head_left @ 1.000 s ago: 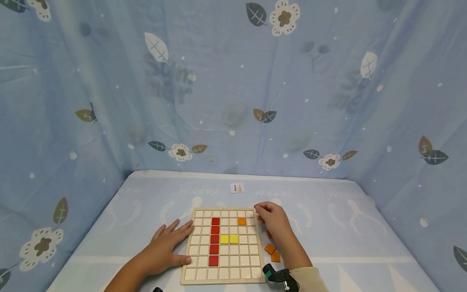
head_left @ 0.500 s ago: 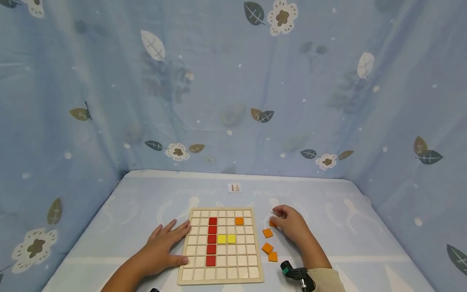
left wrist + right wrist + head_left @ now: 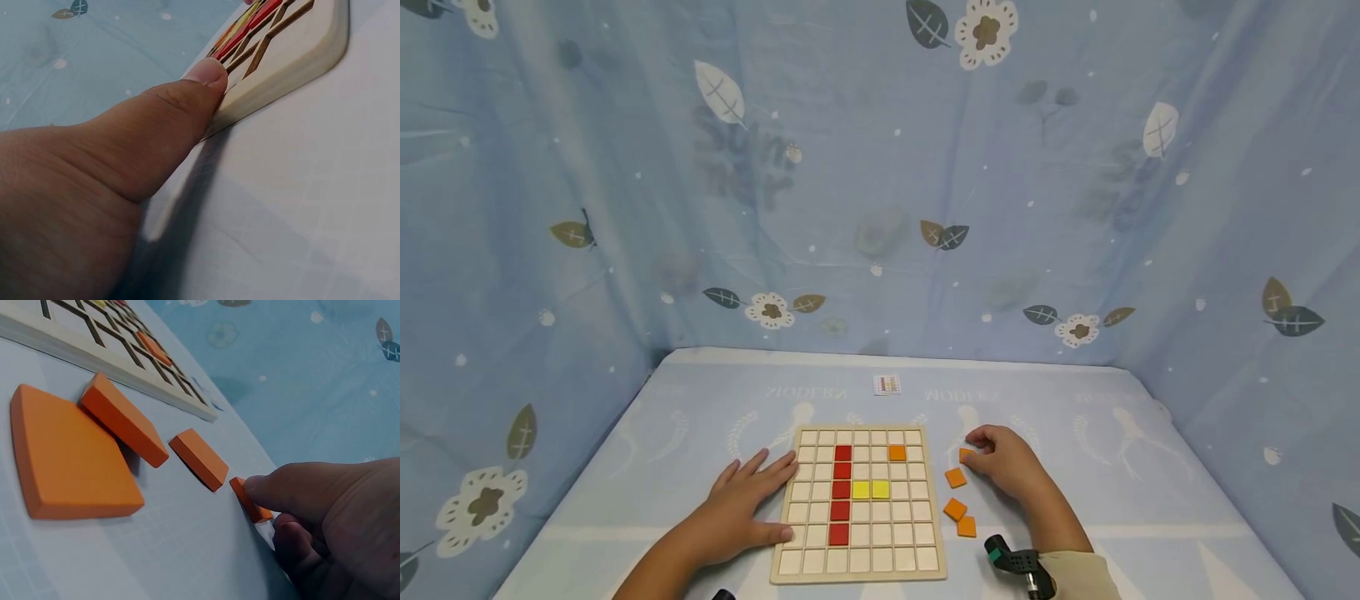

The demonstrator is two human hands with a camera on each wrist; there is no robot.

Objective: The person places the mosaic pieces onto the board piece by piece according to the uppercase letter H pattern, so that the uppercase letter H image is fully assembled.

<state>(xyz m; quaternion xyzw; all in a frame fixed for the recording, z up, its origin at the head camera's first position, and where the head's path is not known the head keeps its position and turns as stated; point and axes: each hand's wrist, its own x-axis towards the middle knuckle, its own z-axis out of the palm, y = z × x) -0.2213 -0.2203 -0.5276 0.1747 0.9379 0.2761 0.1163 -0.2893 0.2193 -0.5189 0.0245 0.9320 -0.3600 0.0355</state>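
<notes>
A wooden grid board (image 3: 859, 577) lies flat in the head view. Several red tiles (image 3: 841, 490) form a column in it, with two yellow tiles (image 3: 870, 490) beside them and one orange tile (image 3: 897, 452) at upper right. My left hand (image 3: 737, 508) rests on the board's left edge, fingers spread; its thumb (image 3: 181, 103) lies on the rim in the left wrist view. To the right of the board, my right hand (image 3: 1009, 461) pinches an orange tile (image 3: 249, 501) at table level, thumb on its upper face. The fingers' contact underneath is partly hidden.
Three more orange tiles lie right of the board: one single tile (image 3: 956, 477) and, nearer me, two tiles (image 3: 966, 527) that touch. A small printed card (image 3: 887, 385) lies beyond the board. Patterned blue cloth (image 3: 880, 208) hangs behind the table.
My right hand has moved from the board's upper right corner rightward to the farthest loose orange tile and now grasps it. The left hand has stayed on the board.
</notes>
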